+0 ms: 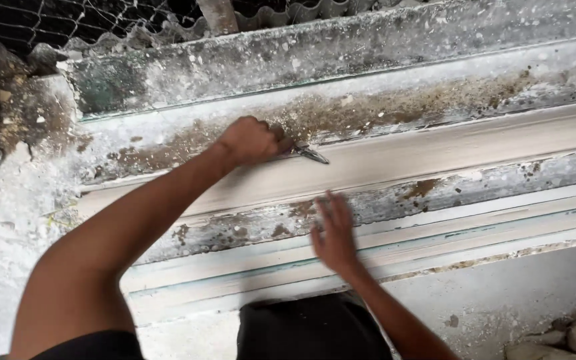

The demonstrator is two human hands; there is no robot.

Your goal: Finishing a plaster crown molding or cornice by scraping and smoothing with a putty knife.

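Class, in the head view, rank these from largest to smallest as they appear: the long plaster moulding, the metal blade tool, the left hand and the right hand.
1. Long plaster moulding, spanning most of the frame.
2. Left hand and right hand: these look alike in size, and the right is motion-blurred, so I won't rank them.
3. Metal blade tool, only its tip showing.

Long plaster-caked moulding bench [435, 143], grey-white w/ brown stains, runs left-right. White plaster powder [8, 227] covers floor at left; pale rubble chunks [568, 337] lie at lower right.
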